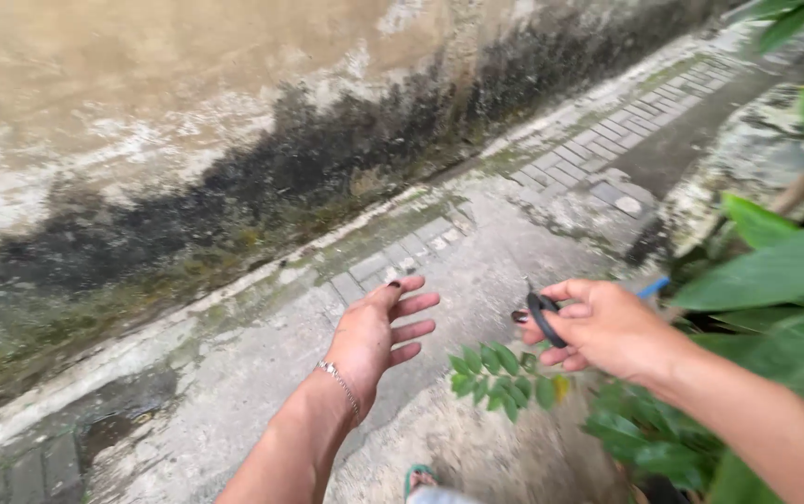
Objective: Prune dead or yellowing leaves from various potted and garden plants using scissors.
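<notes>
Nearest me, my right hand [612,329] pinches black-handled scissors [544,317] above a leafy sprig [504,383], while my left hand [374,336] hovers spread over the pavement [234,373].

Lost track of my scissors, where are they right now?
In the head view, right of centre: the scissors are gripped in your right hand, above the small leafy sprig.
</notes>
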